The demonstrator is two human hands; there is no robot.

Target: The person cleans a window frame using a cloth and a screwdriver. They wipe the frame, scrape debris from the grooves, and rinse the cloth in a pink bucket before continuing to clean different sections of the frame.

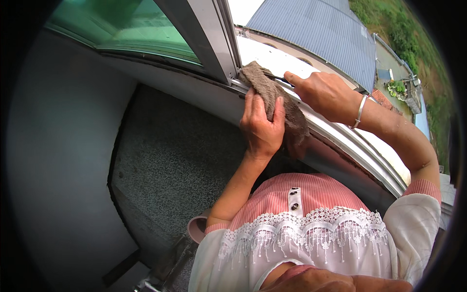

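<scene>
A brown cloth lies bunched over the window track, against the foot of the metal window frame. My left hand grips the cloth from the room side, thumb on one side and fingers on the other. On the outer side, my right hand is closed around a thin dark tool, its index finger stretched along it. The tool's far end goes into the cloth and is hidden there, so its kind cannot be told.
Green-tinted glass fills the pane at upper left. Below the sill runs a wall down to a speckled floor. A pink round-rimmed container stands near my left elbow. Outside, a blue corrugated roof lies lower down.
</scene>
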